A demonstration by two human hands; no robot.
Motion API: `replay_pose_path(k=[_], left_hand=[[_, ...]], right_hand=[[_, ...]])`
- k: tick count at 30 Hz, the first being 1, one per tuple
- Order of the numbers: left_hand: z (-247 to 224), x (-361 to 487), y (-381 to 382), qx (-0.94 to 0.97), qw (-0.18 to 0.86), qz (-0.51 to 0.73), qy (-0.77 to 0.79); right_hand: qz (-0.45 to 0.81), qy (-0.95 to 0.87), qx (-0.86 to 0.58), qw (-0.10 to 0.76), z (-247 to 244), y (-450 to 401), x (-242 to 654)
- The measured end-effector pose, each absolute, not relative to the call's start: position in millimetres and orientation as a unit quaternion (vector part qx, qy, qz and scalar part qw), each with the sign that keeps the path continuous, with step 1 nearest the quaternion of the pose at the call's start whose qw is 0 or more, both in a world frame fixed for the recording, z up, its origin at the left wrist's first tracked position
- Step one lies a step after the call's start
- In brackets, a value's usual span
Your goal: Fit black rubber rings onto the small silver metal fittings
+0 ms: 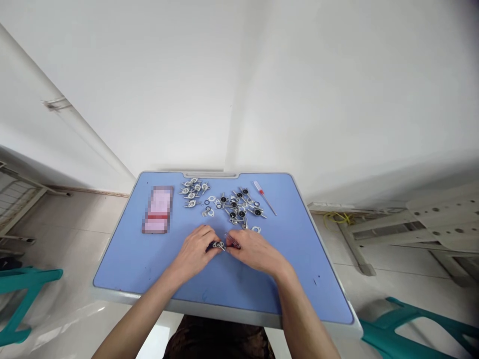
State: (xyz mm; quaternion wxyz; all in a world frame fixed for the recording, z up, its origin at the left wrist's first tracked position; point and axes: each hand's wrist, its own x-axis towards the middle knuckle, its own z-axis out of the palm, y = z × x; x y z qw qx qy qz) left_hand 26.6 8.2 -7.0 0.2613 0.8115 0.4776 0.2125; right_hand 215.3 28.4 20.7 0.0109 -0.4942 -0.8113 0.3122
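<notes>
Blue desk (123, 259) keeps loose metal fittings (235, 205) spread within easy reach. Close together at its middle, left hand (193, 252) and right hand (255, 251) pinch narrowly on what looks like a small fitting (219, 245), steadying it between them.

Flat pink item (157, 210) pixelated, print unreadable. Small metal part (219, 245) in left hand (192, 252) mostly hidden by fingers; object in right hand (254, 251) unclear. Loose metal fittings (234, 204) too small to identify.
</notes>
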Motion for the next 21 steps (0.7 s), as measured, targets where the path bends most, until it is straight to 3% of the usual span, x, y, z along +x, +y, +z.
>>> replay_pose_path(k=[21], left_hand=[[-6.9,29.4,6.4,0.801,0.279,0.199,0.491]], right_hand=[[0.363,-0.786,-0.496,0.065,16.9,28.5,215.2]])
